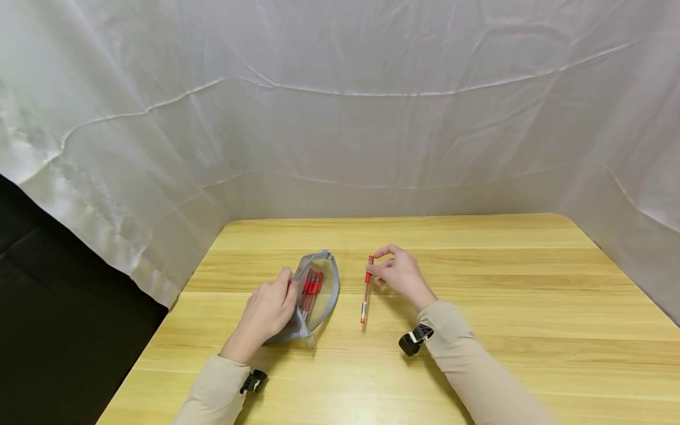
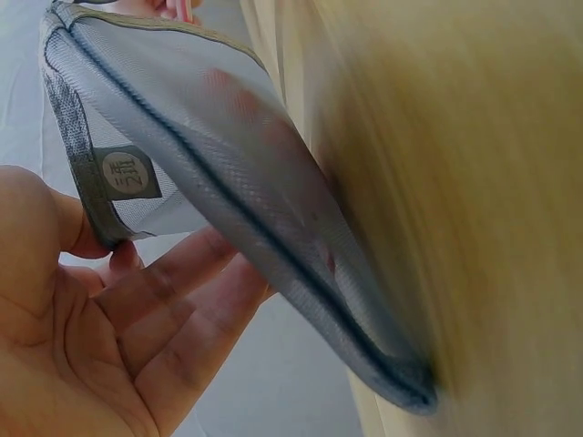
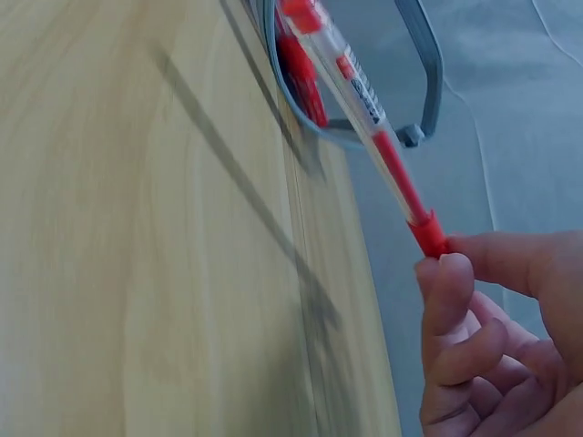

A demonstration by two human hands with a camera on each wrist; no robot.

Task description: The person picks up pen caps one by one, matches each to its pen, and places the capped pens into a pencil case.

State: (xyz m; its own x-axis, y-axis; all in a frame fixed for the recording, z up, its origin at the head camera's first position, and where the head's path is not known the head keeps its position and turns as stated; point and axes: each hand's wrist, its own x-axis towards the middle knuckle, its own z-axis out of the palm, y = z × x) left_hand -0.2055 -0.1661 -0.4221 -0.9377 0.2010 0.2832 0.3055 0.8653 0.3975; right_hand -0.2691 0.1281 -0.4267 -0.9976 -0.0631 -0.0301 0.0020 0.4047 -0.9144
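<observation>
My left hand [image 1: 268,307] pinches the rim of a grey mesh zip pouch [image 1: 336,289] between thumb and fingers, and its mouth gapes toward the right. Several red-capped pens [image 1: 312,286] lie inside. In the left wrist view the pouch [image 2: 182,137] shows a dark sewn label [image 2: 129,173], with the pens blurred behind the mesh. My right hand [image 1: 399,274] holds one clear-barrelled red pen [image 1: 365,295] by a red end, between thumb and index finger. That pen hangs just right of the pouch mouth; its far end overlaps the opening in the right wrist view.
Both hands are over a light wood-grain table [image 1: 504,283]. Pale fabric [image 1: 372,141] hangs behind it and along the sides. A dark surface [image 1: 64,313] lies beyond the left table edge. Small black cameras [image 1: 416,339] are strapped on both wrists.
</observation>
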